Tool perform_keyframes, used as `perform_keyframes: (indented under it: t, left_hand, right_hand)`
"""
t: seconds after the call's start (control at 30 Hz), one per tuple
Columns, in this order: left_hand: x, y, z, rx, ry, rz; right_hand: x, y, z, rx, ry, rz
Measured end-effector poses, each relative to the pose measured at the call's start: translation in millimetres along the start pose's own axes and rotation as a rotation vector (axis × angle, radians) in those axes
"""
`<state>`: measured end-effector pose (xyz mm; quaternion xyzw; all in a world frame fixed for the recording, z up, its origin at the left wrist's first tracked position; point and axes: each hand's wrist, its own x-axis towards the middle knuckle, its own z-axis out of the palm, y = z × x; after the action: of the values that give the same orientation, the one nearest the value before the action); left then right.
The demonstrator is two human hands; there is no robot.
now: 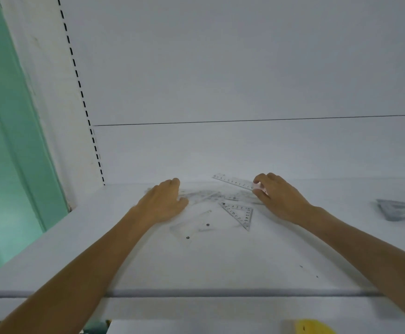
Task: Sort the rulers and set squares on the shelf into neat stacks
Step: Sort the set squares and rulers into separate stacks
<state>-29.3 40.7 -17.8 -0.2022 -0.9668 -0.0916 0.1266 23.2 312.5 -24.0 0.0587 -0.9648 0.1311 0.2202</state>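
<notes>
Clear plastic rulers and set squares lie scattered on the white shelf (196, 266). My right hand (278, 196) pinches the near end of a clear straight ruler (233, 181), which points back and left. My left hand (164, 201) rests palm down on blurred clear pieces (199, 195) at the back, fingers curled over them. A small clear set square (241, 214) with printed numbers lies between my hands. A larger clear set square (193, 225) lies flat just right of my left wrist.
A grey stack of set squares (400, 209) sits at the far right of the shelf. The shelf's back panel (245, 150) rises behind the pieces. A slotted upright (85, 112) and green wall stand at left. A yellow object (315, 327) shows below the shelf edge.
</notes>
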Motion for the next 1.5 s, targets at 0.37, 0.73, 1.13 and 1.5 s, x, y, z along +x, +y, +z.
perform_keyframes:
  t: [0.37, 0.73, 1.13, 1.5]
  left_hand:
    - [-14, 1, 6, -0.222, 0.174, 0.047]
    - [-5, 91, 10, -0.56, 0.184, 0.295]
    - [-8, 269, 38, -0.618, 0.039, 0.474]
    - [-19, 457, 75, -0.756, -0.05, 0.51]
  right_hand:
    - [-53, 13, -13, 0.004, 0.13, 0.136]
    - [-114, 71, -69, -0.092, 0.252, 0.388]
    - [-210, 197, -153, -0.115, 0.273, 0.566]
    - [-307, 335, -242, -0.162, 0.278, 0.615]
